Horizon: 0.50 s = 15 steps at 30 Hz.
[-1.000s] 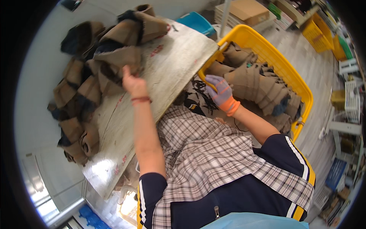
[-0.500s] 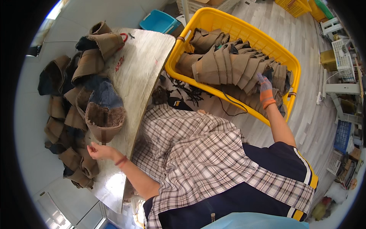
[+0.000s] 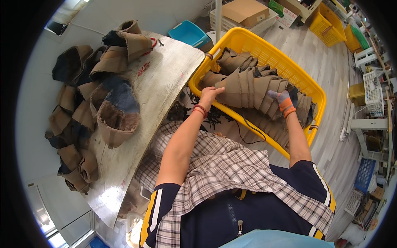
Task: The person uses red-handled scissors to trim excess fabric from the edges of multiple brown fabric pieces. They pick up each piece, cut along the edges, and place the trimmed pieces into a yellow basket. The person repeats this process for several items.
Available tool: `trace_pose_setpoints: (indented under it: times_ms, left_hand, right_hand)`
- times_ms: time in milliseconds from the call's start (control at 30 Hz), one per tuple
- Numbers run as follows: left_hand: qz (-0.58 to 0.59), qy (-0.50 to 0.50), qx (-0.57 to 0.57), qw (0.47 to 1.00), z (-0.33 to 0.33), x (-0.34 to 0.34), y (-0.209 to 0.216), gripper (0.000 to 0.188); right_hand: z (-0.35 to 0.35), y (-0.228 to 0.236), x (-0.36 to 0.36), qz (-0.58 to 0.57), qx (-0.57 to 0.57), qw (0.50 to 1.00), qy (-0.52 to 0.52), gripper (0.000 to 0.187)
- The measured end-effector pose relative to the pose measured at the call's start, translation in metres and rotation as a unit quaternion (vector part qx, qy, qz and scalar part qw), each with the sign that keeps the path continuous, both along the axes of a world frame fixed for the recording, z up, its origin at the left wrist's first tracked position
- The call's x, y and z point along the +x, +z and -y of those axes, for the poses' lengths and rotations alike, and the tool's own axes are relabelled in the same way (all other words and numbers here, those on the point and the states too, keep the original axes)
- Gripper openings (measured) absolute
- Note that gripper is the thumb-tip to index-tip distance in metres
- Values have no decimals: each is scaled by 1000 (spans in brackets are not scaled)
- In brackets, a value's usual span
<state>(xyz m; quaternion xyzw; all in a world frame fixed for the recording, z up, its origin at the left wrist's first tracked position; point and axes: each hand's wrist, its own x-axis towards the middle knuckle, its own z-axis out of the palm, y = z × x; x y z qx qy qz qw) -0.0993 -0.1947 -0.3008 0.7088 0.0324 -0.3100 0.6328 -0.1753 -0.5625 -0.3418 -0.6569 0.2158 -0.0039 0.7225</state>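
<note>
Reaching into the yellow basket (image 3: 268, 53), I touch the row of brown pieces (image 3: 248, 87) with my left hand (image 3: 210, 96) and gloved right hand (image 3: 283, 100); I can't tell if they pinch. Many are lined up; a messy pile (image 3: 84, 115) is left on the surface (image 3: 166, 76).

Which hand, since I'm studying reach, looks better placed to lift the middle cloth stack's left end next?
Likely the left hand: it is at that end of the stack, while the gloved right hand is farther along.
</note>
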Motion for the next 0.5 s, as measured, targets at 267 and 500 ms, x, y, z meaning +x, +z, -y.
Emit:
trace_pose_setpoints:
  times_ms: [267, 500]
  left_hand:
    - [14, -43, -210, 977, -59, -48, 94, 46]
    - [119, 101, -322, 934, -192, -195, 161, 74]
  right_hand:
    - [-82, 134, -23, 114, -64, 963, 236, 36]
    - [-217, 191, -43, 224, 108, 876, 413, 77]
